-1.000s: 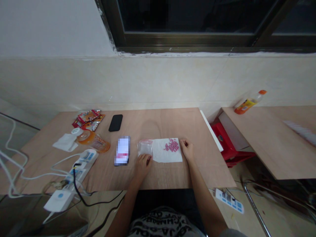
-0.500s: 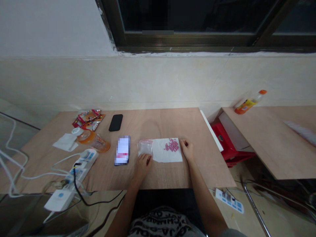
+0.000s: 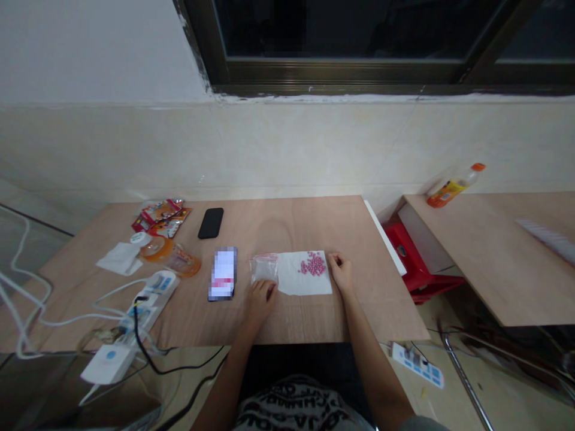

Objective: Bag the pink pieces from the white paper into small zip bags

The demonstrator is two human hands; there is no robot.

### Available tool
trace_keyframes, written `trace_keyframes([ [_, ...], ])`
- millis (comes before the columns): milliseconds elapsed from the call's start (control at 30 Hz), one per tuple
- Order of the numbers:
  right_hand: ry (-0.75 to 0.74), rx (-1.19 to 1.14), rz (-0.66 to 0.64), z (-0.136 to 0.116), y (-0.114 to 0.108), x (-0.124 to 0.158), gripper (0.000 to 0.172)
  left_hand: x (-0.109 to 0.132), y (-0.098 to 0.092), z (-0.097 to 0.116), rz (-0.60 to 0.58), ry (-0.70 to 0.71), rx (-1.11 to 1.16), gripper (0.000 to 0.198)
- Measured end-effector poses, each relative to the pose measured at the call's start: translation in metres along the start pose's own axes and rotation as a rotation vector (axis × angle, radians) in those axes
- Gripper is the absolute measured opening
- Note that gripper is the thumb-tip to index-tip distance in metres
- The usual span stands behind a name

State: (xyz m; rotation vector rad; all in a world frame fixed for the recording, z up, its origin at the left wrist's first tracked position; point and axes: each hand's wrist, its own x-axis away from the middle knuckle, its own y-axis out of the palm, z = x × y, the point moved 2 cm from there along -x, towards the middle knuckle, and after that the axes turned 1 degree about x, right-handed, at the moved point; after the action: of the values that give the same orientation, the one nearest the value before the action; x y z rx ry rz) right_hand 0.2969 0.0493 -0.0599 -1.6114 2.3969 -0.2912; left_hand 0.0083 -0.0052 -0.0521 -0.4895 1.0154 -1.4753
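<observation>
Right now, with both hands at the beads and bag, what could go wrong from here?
The loose pink beads lie on flat white paper; a nudge from the right hand beside it could scatter them.

The left hand is at the clear plastic bag; dragging that might shift the paper.

The drink bottle sits near the power strip; a spill might wet it.

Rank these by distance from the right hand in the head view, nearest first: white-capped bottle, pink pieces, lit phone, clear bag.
From the right hand:
1. Pink pieces: just left, on the white sheet.
2. Clear bag: farther left, by the left hand.
3. Lit phone: left of the bag.
4. White-capped bottle: leftmost.
</observation>
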Motion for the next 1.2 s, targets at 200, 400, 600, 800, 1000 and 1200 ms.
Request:
trace_keyframes([
  [200,0.003,0.005,0.007,0.0029,0.0001,-0.0004,0.036,0.0006,0.0026,-0.0029,0.010,0.003,0.002,0.017],
  [400,-0.018,-0.015,-0.009,-0.0025,0.0005,0.0010,0.036,0.0007,0.0032,-0.0032,0.012,0.010,0.000,0.014],
  [600,-0.020,-0.001,0.001,-0.0055,-0.0001,0.0014,0.035,0.0008,0.0016,-0.0022,0.014,0.006,0.010,0.015],
  [800,-0.020,0.007,0.001,-0.0042,-0.0004,0.0009,0.036,0.0006,0.0014,-0.0021,0.003,-0.005,0.010,0.016],
  [1000,0.000,0.020,0.005,-0.0035,-0.0002,0.0010,0.038,-0.0003,0.0000,-0.0003,-0.001,-0.010,0.007,0.017],
  [1200,0.002,0.003,0.002,-0.0044,-0.0001,0.0008,0.038,-0.0001,-0.0012,0.0009,0.004,-0.010,0.008,0.017],
])
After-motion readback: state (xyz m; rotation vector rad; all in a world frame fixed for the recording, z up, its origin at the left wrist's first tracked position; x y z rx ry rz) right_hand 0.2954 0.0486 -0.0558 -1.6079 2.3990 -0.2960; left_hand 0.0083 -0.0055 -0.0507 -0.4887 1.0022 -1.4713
